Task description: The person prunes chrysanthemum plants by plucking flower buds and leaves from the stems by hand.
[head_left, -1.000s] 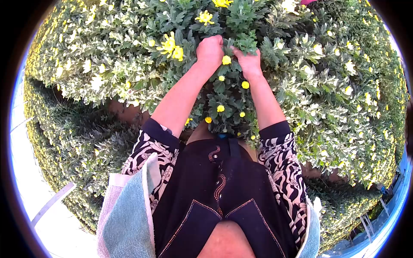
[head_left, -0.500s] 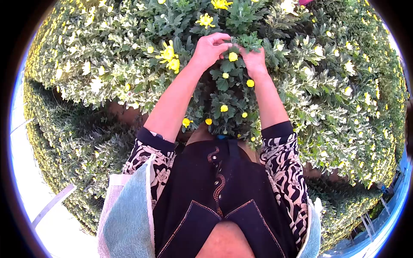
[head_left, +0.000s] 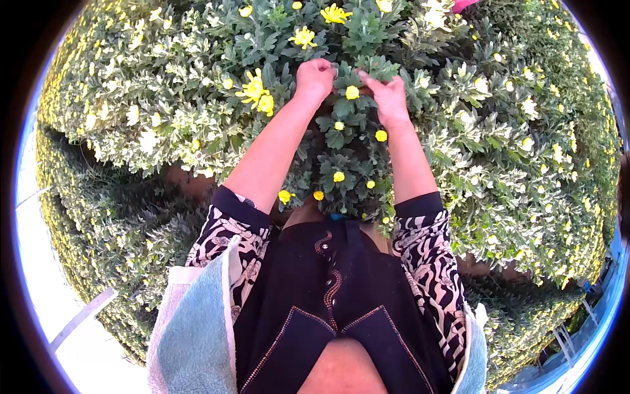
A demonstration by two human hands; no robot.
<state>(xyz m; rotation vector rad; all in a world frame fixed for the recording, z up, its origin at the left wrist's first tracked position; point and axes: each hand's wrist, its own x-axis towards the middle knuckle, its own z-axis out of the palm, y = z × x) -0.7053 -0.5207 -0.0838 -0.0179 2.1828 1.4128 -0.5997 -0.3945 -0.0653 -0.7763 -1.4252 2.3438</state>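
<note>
Yellow chrysanthemums grow thickly in front of me. My left hand [head_left: 315, 80] is closed, its fingertips pinched beside a leafy shoot; whatever lies between them is too small to make out. To its right, my right hand [head_left: 390, 98] curls around a leafy chrysanthemum stem [head_left: 377, 67], thumb pointing up and left, the other fingers partly hidden by leaves. A round yellow bud [head_left: 352, 92] stands between both hands. Below it are a smaller bud [head_left: 339, 125] and another yellow bud [head_left: 381, 136] near my right wrist. An opened yellow flower [head_left: 253, 89] is left of my left hand.
Further open blooms [head_left: 303, 37] stand beyond my hands. Dense flower rows spread to both sides, with a dark gap [head_left: 187, 180] at left. A pale post [head_left: 82, 319] is at lower left, blue sheeting [head_left: 607, 276] at the right edge. A towel [head_left: 197, 335] hangs by my left arm.
My left hand has drawn its fingers in and moved slightly away from the right hand, opening a gap between them. The right hand stays nearly in place, its thumb showing more clearly.
</note>
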